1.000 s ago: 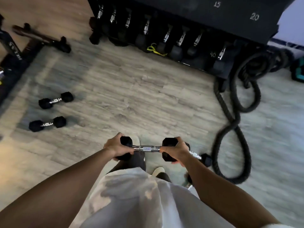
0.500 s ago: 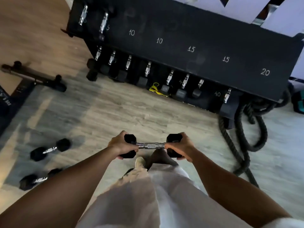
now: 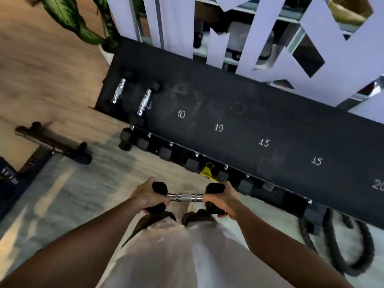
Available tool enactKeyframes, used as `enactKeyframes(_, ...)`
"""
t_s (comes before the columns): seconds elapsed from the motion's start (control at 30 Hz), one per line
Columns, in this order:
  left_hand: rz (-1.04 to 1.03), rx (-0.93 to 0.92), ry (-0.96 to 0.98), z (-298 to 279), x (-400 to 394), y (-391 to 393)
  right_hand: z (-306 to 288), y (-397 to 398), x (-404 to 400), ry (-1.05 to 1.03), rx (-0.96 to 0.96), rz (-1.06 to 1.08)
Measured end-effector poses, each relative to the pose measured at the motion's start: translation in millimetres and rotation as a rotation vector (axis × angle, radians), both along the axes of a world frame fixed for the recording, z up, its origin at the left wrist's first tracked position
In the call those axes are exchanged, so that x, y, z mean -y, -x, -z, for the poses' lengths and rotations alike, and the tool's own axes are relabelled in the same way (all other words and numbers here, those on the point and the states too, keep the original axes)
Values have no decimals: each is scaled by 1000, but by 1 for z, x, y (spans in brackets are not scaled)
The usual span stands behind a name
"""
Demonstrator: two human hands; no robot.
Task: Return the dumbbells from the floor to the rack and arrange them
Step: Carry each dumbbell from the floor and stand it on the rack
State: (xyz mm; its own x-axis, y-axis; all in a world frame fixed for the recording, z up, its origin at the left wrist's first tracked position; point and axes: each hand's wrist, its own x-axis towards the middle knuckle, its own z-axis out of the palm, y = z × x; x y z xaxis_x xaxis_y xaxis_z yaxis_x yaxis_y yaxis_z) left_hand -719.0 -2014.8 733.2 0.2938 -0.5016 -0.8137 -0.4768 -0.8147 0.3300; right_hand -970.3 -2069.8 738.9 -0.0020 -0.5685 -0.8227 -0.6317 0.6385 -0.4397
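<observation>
A small black hex dumbbell (image 3: 185, 197) with a chrome handle is held level in front of my waist. My left hand (image 3: 145, 197) grips its left head and my right hand (image 3: 223, 199) grips its right head. Just ahead stands the black rack (image 3: 239, 113), its top shelf marked 5, 10, 10, 15, 15, 20. Two small dumbbells (image 3: 143, 102) lie at the shelf's left end by the 5 mark. The lower shelf holds a row of larger dumbbells (image 3: 192, 164), mostly hidden under the top shelf.
A thick black battle rope (image 3: 340, 252) coils on the floor at the right, by the rack's foot. A bench base with wheels (image 3: 54, 142) lies at the left. A yellow band (image 3: 208, 172) hangs on the lower shelf. A potted plant (image 3: 83, 21) stands beyond the rack's left end.
I have moved closer to the rack and the view has tilted up, so the top shelf fills the frame. The floor dumbbells at the left have dropped out of view. Both hands still hold the dumbbell.
</observation>
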Motion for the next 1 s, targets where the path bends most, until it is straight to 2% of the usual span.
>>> enactKeyframes(0.23, 71, 31, 39, -11, 124, -53, -3, -44, 102, 33, -13, 100)
enactKeyframes(0.37, 177, 15, 43, -5, 188, -80, 9, -68, 137, 17, -17, 211)
enactKeyframes(0.57, 306, -24, -4, 2, 253, -102, 14, -92, 176, 6, -119, 308)
enactKeyframes(0.8, 281, -101, -50, 18, 279, -94, 12, -82, 216, -19, -226, 172)
enactKeyframes(1.0, 76, -219, -79, 42, 276, -66, 8, -66, 265, 34, -371, -24)
